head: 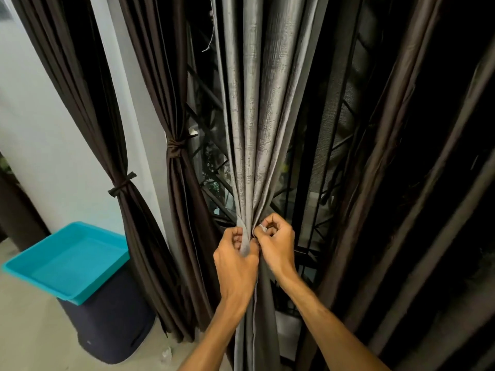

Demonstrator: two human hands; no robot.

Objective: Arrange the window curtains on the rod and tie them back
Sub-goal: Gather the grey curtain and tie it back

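Observation:
A grey curtain (254, 116) hangs in the middle of the view, gathered into a narrow bunch at waist height. My left hand (235, 259) grips a grey tie strip (244, 238) that wraps the bunch from the left. My right hand (276, 241) pinches the other end of the strip at the bunch's right side. Both hands meet at the gather, fingers curled. Two dark brown curtains (126, 204) (184, 199) at the left hang tied back with bands. Another brown curtain (396, 170) hangs loose at the right.
A turquoise tray (67, 261) rests on a dark round bin (112, 325) at the lower left, on a pale floor. A white wall lies behind the left curtains. A dark window grille (209, 167) shows behind the grey curtain.

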